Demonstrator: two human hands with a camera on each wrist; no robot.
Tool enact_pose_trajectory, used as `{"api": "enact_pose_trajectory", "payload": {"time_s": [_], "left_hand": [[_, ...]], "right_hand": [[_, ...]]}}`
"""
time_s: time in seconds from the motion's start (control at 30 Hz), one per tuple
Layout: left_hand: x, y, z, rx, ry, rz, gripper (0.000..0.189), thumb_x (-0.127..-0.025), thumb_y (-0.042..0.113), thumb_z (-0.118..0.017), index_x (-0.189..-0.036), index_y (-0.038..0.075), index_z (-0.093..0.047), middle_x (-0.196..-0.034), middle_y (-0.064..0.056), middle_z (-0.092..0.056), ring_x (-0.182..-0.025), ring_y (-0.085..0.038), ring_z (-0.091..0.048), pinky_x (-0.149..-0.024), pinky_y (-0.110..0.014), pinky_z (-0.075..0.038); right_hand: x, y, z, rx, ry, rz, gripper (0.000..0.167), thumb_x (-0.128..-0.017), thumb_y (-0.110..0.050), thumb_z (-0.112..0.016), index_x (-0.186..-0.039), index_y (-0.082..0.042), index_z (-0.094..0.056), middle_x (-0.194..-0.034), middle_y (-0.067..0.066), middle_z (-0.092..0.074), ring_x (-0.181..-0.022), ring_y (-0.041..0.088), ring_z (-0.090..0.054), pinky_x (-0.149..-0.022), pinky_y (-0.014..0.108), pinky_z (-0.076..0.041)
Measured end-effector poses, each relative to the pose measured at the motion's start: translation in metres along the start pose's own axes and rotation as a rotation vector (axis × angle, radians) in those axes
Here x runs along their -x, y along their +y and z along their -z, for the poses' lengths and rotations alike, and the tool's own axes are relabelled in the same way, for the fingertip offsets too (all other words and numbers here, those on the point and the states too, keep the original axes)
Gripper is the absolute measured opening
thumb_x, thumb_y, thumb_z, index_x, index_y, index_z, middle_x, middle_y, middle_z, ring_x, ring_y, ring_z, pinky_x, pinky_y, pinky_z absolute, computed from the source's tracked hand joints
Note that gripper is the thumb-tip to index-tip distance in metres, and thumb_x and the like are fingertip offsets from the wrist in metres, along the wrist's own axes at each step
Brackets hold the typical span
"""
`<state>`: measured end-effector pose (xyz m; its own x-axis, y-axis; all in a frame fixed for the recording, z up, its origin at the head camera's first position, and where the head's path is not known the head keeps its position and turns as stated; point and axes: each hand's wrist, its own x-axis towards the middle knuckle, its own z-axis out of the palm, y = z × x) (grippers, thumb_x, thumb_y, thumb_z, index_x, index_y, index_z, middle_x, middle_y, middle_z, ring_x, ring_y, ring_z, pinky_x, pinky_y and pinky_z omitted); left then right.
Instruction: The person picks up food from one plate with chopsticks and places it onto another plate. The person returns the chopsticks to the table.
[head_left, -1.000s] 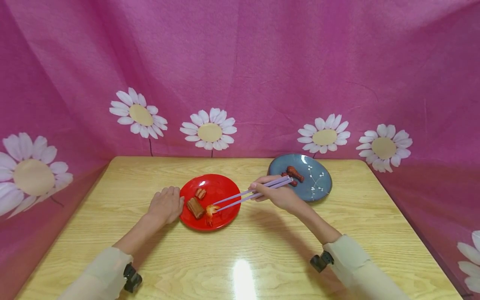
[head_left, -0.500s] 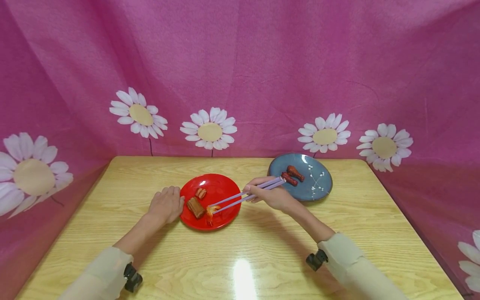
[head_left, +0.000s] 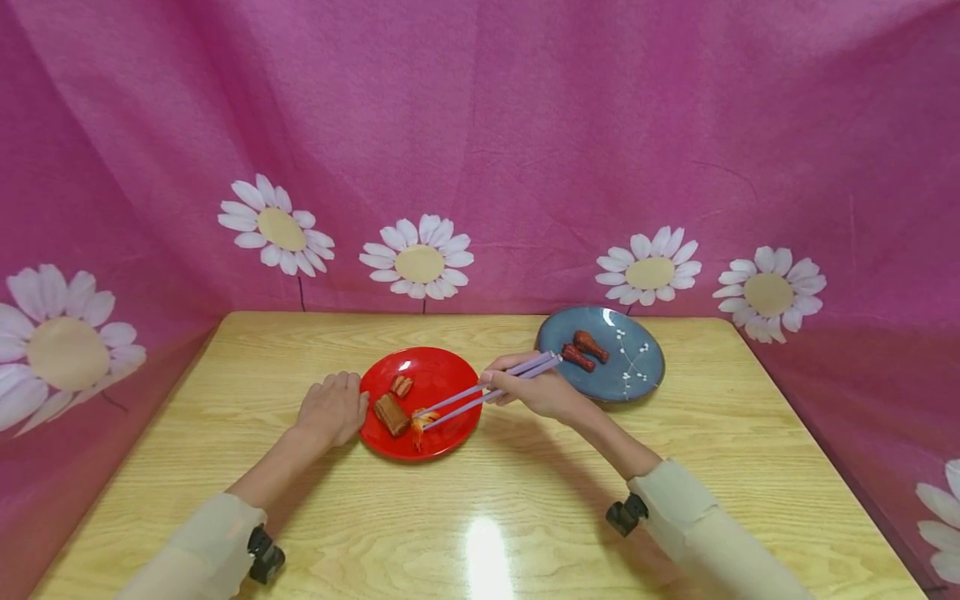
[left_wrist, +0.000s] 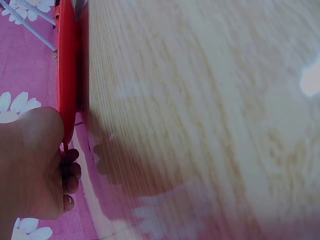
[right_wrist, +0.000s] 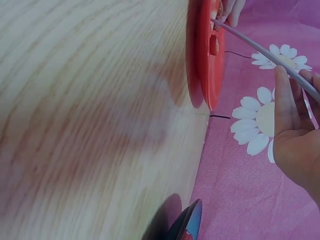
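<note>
My left hand [head_left: 334, 410] pinches the left rim of a red plate [head_left: 442, 367]; in the left wrist view the thumb lies over the rim and the curled fingers are at its edge. On that plate lie a shrimp [head_left: 418, 437], a brown ribbed block of food [head_left: 392, 415] and a smaller brown piece [head_left: 401, 386]. My right hand [head_left: 536, 387] holds a pair of lilac chopsticks [head_left: 457, 406] right of the plate. Their tips are slightly apart at the shrimp's upper end; whether they squeeze it I cannot tell.
A blue-grey plate [head_left: 630, 333] with white blossom marks stands at the back right of the wooden table [head_left: 360, 533]. Two chicken drumsticks [head_left: 591, 346] lie on it. A pink cloth [head_left: 510, 150] with daisies hangs behind and at both sides.
My right hand has moved left with the chopsticks, bringing their tips further across the shrimp. More of the drumsticks shows now. My left hand and the red plate have stayed put.
</note>
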<state>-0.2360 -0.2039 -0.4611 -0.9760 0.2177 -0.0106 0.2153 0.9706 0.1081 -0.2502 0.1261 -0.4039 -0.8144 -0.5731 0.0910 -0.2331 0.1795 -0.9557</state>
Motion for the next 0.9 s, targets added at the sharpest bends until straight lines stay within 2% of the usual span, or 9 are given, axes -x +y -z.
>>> {"api": "enact_pose_trajectory", "payload": {"time_s": [0.13, 0.27, 0.4, 0.5, 0.9], "left_hand": [[0.0, 0.0, 0.0, 0.003, 0.005, -0.001, 0.023, -0.102, 0.022, -0.047, -0.098, -0.001, -0.049, -0.085, -0.01, -0.048, -0.086, -0.031, -0.05, -0.072, -0.041, -0.04], [-0.001, 0.0, 0.0, 0.002, 0.012, -0.005, 0.023, -0.102, 0.021, -0.047, -0.097, -0.001, -0.049, -0.085, -0.011, -0.048, -0.086, -0.031, -0.051, -0.072, -0.041, -0.04], [-0.001, 0.0, -0.001, 0.003, 0.015, -0.006, 0.023, -0.101, 0.021, -0.048, -0.097, -0.001, -0.049, -0.086, -0.011, -0.049, -0.087, -0.032, -0.051, -0.072, -0.041, -0.04], [-0.001, 0.001, -0.001, 0.005, 0.02, -0.008, 0.023, -0.101, 0.021, -0.048, -0.097, -0.001, -0.049, -0.086, -0.011, -0.049, -0.086, -0.032, -0.051, -0.072, -0.041, -0.04], [-0.001, 0.0, -0.001, -0.004, 0.009, -0.006, 0.024, -0.102, 0.021, -0.047, -0.098, -0.002, -0.049, -0.085, -0.011, -0.048, -0.085, -0.031, -0.05, -0.072, -0.042, -0.041]], "right_hand": [[-0.004, -0.001, 0.0, 0.009, -0.026, -0.016, 0.019, -0.098, -0.014, -0.063, -0.102, 0.004, -0.07, -0.09, 0.015, -0.069, -0.091, 0.042, -0.067, -0.079, 0.048, -0.056], [-0.007, -0.002, 0.0, 0.02, -0.035, -0.025, 0.019, -0.098, -0.013, -0.062, -0.103, 0.004, -0.07, -0.093, 0.021, -0.068, -0.09, 0.037, -0.068, -0.08, 0.052, -0.055], [-0.01, -0.001, -0.001, 0.008, -0.039, -0.036, 0.019, -0.098, -0.013, -0.062, -0.102, 0.004, -0.069, -0.094, 0.024, -0.067, -0.088, 0.032, -0.069, -0.079, 0.047, -0.056], [-0.012, 0.0, -0.002, 0.004, -0.038, -0.047, 0.019, -0.099, -0.013, -0.06, -0.101, 0.004, -0.069, -0.094, 0.022, -0.067, -0.088, 0.029, -0.069, -0.079, 0.046, -0.056], [-0.012, 0.006, 0.002, -0.005, 0.055, -0.056, 0.023, -0.1, -0.011, -0.058, -0.105, 0.01, -0.067, -0.1, 0.026, -0.067, -0.087, 0.032, -0.071, -0.079, 0.05, -0.055]]}}
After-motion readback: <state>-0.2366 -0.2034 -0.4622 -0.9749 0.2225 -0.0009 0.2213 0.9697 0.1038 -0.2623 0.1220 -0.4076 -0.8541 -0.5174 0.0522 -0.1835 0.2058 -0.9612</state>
